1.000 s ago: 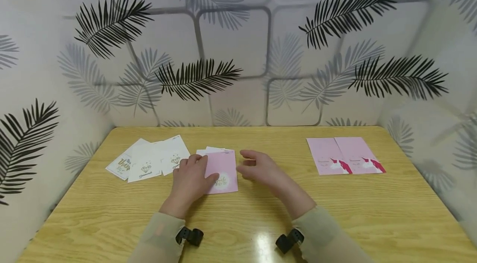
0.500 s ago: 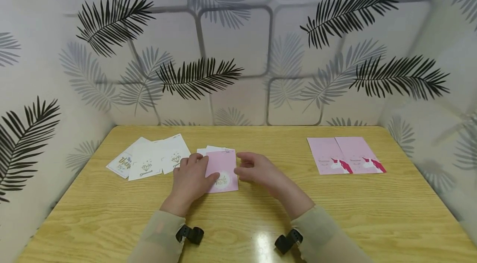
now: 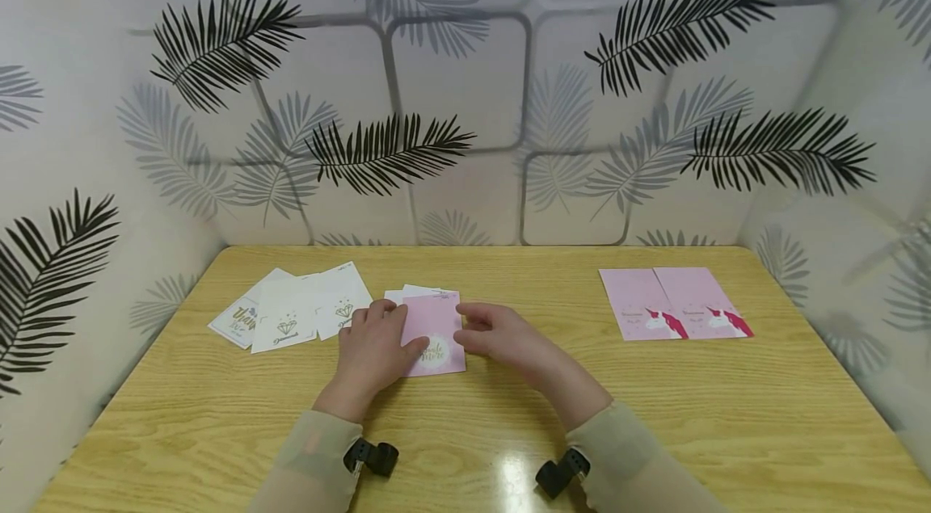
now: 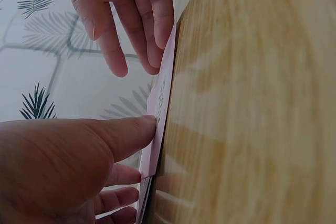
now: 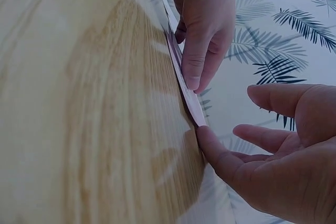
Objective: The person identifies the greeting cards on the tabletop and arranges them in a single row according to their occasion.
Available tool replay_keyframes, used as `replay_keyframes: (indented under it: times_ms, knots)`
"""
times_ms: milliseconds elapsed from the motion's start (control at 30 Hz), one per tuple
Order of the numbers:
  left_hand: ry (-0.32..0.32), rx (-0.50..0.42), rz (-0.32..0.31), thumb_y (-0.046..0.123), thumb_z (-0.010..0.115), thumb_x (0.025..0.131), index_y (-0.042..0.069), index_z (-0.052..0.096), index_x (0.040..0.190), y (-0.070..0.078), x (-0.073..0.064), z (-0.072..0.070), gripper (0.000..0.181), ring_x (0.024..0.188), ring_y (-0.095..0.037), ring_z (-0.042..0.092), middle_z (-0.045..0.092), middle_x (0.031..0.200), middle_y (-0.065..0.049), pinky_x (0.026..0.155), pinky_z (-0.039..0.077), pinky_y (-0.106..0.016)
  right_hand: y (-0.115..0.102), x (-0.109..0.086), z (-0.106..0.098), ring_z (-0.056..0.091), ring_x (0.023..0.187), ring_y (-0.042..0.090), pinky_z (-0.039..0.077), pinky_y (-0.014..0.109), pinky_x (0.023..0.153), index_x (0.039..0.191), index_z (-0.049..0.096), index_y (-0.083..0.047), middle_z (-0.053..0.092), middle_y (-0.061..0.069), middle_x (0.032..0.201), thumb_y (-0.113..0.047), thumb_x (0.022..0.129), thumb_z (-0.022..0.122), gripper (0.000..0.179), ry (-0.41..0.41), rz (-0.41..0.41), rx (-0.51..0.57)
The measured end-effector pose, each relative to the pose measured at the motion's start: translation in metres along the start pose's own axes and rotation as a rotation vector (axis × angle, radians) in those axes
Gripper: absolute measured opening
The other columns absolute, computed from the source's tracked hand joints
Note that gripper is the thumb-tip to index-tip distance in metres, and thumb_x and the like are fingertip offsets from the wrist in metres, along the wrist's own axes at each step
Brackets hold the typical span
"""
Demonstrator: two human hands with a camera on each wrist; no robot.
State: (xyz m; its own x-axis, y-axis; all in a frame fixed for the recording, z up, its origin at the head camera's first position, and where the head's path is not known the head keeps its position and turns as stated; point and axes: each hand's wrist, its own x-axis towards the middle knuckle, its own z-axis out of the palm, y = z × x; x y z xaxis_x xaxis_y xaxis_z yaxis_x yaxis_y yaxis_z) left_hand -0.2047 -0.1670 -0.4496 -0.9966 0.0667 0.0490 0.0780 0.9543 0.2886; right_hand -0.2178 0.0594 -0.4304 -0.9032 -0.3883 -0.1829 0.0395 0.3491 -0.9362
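Note:
A pink card (image 3: 436, 319) with gold lettering in a pale circle lies flat at mid-table, overlapping white cards (image 3: 394, 296) whose edges peek out behind it. My left hand (image 3: 372, 351) rests over its left side. In the left wrist view the thumb of that left hand (image 4: 68, 156) presses on the pink card (image 4: 164, 98), its fingers spread alongside. My right hand (image 3: 509, 339) is at the card's right edge, fingers loosely bent and apart. Seen from the right wrist, one fingertip of the right hand (image 5: 283, 161) touches the edge of the pink card (image 5: 191, 100).
Overlapping white cards with gold diamond prints (image 3: 286, 319) and a "Thank you" card (image 3: 238, 321) lie at the left. Two pink unicorn cards (image 3: 640, 299) overlap at the right. A patterned wall (image 3: 465, 93) stands behind the wooden table (image 3: 465, 432).
My right hand has shifted slightly left, its fingertips reaching the pink card's right edge. The left hand stays in place on the card.

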Motion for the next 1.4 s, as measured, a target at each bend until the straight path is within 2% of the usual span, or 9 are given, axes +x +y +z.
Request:
replay_keyframes:
  times_ms: [233,467,567,800,933,1033,1167,1400]
  knots:
    - [0.002,0.006,0.002,0.043,0.076,0.104,0.002,0.063,0.152,0.0001,-0.0009,-0.0001,0.064,0.143,-0.052,0.046,0.054,0.157,-0.023,0.11,0.04,-0.075,0.0019,0.0006,0.0003,0.057,0.141,0.033,0.045,0.053,0.119,0.159,0.056,0.001,0.06,0.021,0.155,-0.018,0.109,0.069,0.055,-0.004,-0.031,0.055]
    - [-0.003,-0.011,-0.004,0.043,0.076,0.104,0.002,0.063,0.152,0.0006,-0.0004,-0.0008,0.064,0.143,-0.051,0.045,0.053,0.157,-0.023,0.109,0.04,-0.074,0.005,0.0048,0.0004,0.056,0.145,0.036,0.052,0.047,0.113,0.161,0.052,0.003,0.056,0.023,0.159,-0.011,0.111,0.064,0.053,-0.011,-0.019,0.216]
    - [-0.007,-0.017,-0.006,0.043,0.076,0.105,0.002,0.062,0.153,0.0008,-0.0001,-0.0014,0.065,0.143,-0.051,0.044,0.052,0.158,-0.023,0.109,0.04,-0.074,0.0055,0.0063,0.0003,0.057,0.143,0.036,0.054,0.046,0.111,0.161,0.051,0.003,0.055,0.024,0.159,-0.009,0.11,0.064,0.054,-0.004,-0.023,0.251]
    - [-0.007,-0.026,-0.008,0.043,0.075,0.105,0.001,0.062,0.153,-0.0008,0.0005,-0.0003,0.065,0.143,-0.051,0.044,0.052,0.158,-0.023,0.109,0.041,-0.073,0.006,0.0085,0.0006,0.055,0.145,0.043,0.052,0.049,0.113,0.162,0.047,0.007,0.05,0.028,0.161,-0.003,0.11,0.062,0.055,-0.011,-0.046,0.341]
    - [-0.008,-0.026,-0.009,0.043,0.074,0.105,0.001,0.062,0.153,-0.0003,0.0002,-0.0009,0.065,0.143,-0.051,0.044,0.052,0.158,-0.024,0.109,0.041,-0.073,0.0071,0.008,0.0012,0.054,0.146,0.038,0.047,0.052,0.118,0.159,0.054,0.004,0.054,0.024,0.16,-0.01,0.107,0.07,0.056,0.033,-0.042,0.293]
    - [-0.011,-0.031,-0.01,0.043,0.074,0.105,0.001,0.061,0.154,0.0004,-0.0001,-0.0022,0.066,0.143,-0.051,0.044,0.052,0.158,-0.024,0.109,0.04,-0.073,0.0078,0.0075,0.0019,0.057,0.14,0.035,0.043,0.053,0.12,0.157,0.057,0.002,0.061,0.021,0.154,-0.013,0.104,0.074,0.058,0.057,-0.035,0.247]
    - [-0.017,-0.038,-0.016,0.042,0.074,0.106,0.0,0.061,0.154,0.0012,-0.0004,-0.0036,0.066,0.144,-0.051,0.043,0.052,0.159,-0.024,0.11,0.039,-0.073,0.0084,0.0076,0.0033,0.061,0.135,0.033,0.043,0.053,0.12,0.157,0.057,0.002,0.066,0.02,0.148,-0.011,0.105,0.071,0.056,0.046,-0.035,0.22]
    - [-0.02,-0.03,-0.024,0.043,0.073,0.106,0.002,0.061,0.155,0.0019,-0.0009,-0.0039,0.065,0.144,-0.051,0.044,0.052,0.159,-0.023,0.11,0.04,-0.073,0.0093,0.0083,0.0056,0.054,0.146,0.031,0.041,0.051,0.121,0.147,0.07,-0.001,0.064,0.014,0.153,-0.014,0.105,0.071,0.043,0.041,-0.028,0.107]
